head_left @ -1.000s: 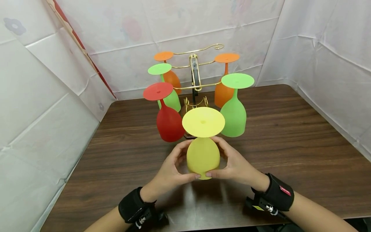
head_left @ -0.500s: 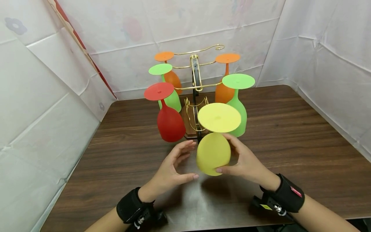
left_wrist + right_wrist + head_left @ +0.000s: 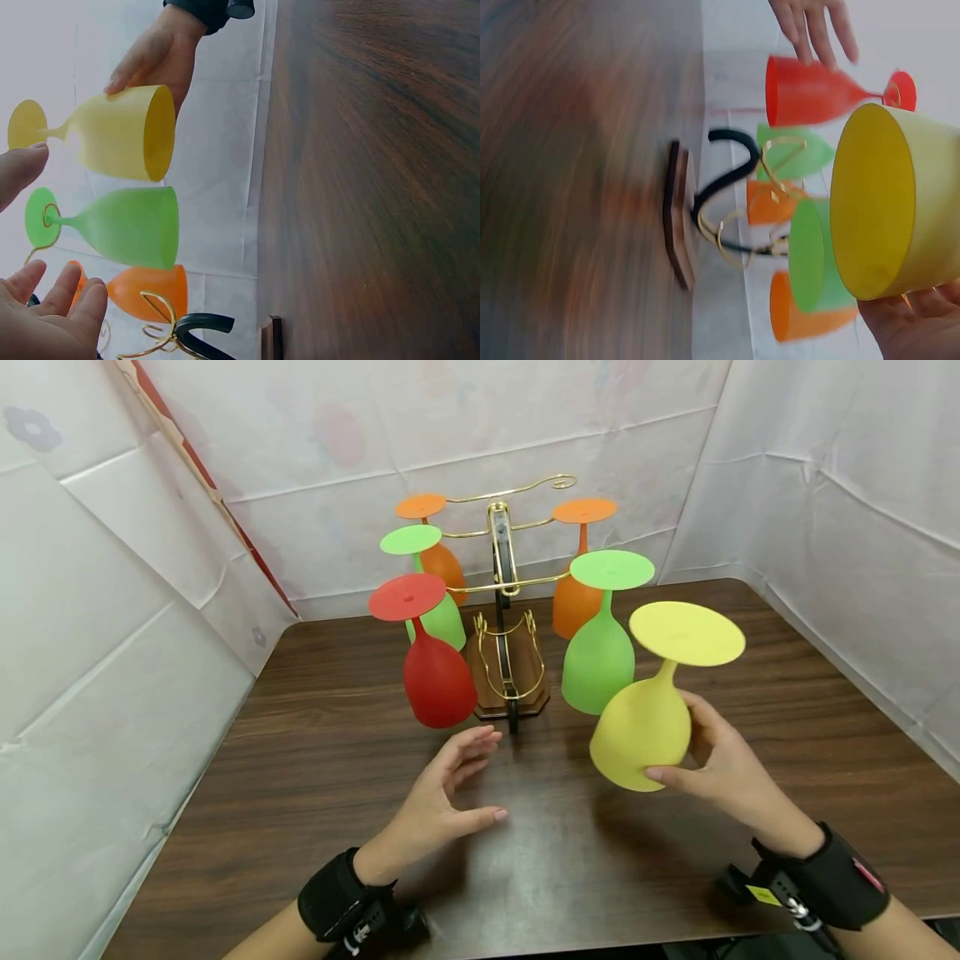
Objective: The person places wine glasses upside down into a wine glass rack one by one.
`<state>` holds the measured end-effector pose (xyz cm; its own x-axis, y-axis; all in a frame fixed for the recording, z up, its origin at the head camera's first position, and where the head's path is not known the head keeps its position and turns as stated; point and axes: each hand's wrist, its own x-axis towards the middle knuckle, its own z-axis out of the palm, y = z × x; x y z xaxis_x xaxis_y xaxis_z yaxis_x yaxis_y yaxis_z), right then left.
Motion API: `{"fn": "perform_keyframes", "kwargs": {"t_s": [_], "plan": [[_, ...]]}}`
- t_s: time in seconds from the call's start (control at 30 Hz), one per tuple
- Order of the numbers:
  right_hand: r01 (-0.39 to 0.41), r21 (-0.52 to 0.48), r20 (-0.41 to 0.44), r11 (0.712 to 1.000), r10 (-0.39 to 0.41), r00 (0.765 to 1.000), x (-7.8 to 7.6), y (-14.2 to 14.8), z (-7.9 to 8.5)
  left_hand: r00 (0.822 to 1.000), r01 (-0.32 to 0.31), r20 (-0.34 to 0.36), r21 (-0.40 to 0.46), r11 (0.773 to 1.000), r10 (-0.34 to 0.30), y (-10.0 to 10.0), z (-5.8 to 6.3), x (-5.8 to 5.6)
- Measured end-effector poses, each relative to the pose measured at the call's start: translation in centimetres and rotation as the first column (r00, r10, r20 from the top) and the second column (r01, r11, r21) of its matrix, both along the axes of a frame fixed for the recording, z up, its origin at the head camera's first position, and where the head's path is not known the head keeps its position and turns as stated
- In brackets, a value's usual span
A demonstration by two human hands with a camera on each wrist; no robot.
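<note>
My right hand (image 3: 731, 768) grips the bowl of a yellow goblet (image 3: 647, 731), held upside down above the table, its foot up and tilted to the right. In the right wrist view the goblet's mouth (image 3: 871, 202) faces the camera. My left hand (image 3: 438, 802) hovers over the table with fingers spread and nothing in it. Ahead stands a gold-wire rack (image 3: 501, 552), from which goblets hang by their feet: a red goblet (image 3: 438, 681) at the front left, a green goblet (image 3: 597, 664) on the right nearest the yellow one.
Farther back on the rack hang another green goblet (image 3: 444, 618) and two orange goblets, one on the left (image 3: 442, 564), one on the right (image 3: 573, 602). The rack's wooden base (image 3: 489, 693) carries gold loops. White sheeting (image 3: 300, 443) borders the brown table (image 3: 315, 760).
My left hand has let go of the yellow goblet and stays near its place. My right hand has carried the goblet to the right, away from the rack's front, tilting it.
</note>
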<state>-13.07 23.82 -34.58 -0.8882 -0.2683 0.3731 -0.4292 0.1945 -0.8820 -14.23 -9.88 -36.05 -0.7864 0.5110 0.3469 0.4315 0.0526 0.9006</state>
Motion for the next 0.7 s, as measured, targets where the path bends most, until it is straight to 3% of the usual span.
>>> {"fn": "perform_keyframes", "kwargs": {"t_s": [0.17, 0.37, 0.5, 0.7], "plan": [[0.125, 0.105, -0.002, 0.987, -0.126, 0.992, 0.3, 2.1, 0.4, 1.0, 0.0, -0.008, 0.007, 1.0, 0.0, -0.3, -0.1, -0.1], [0.268, 0.231, 0.031, 0.935, -0.283, 0.959, 0.1, 4.4, 0.5, 1.0, -0.002, -0.018, 0.012, 1.0, 0.002, -0.5, -0.2, -0.1], [0.287, 0.261, 0.072, 0.922, -0.315, 0.946, -0.5, 4.9, 0.3, 1.0, -0.003, -0.016, 0.012, 1.0, 0.004, -0.6, -0.2, -0.1], [0.284, 0.262, 0.081, 0.923, -0.314, 0.946, -1.6, 4.8, 0.4, 1.0, -0.004, -0.012, 0.014, 1.0, 0.004, -0.6, -0.1, -0.2]]}}
